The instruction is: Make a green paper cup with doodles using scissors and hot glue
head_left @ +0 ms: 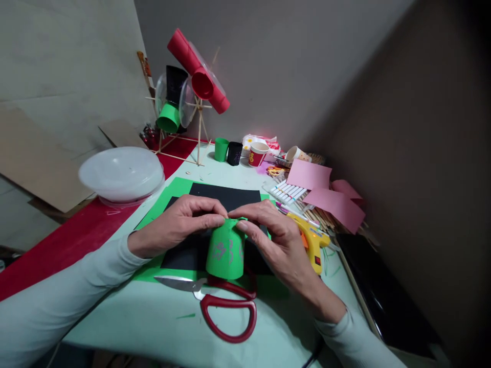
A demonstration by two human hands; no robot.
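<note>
Head view: both hands meet over a green paper-covered cup (226, 255) that stands upside down at the middle of the pale green desk (153, 322). It rests on a black paper sheet (226, 197), which lies on a larger green paper sheet (172, 189). The left hand (180, 222) has its fingers (215, 221) closed together, pinching the cup's upper paper edge. The right hand (276, 235) pinches the same edge from the other side, thumb and forefinger clamped on it. Red-handled scissors (226, 306) lie just in front of the cup, blades pointing left. A yellow glue gun (312, 243) lies just beside the right hand. A white plastic bowl (120, 174) sits upside down at the far left, well apart. Pink paper sheets (309, 175) and a row of white markers (286, 191) lie at the far right.
</note>
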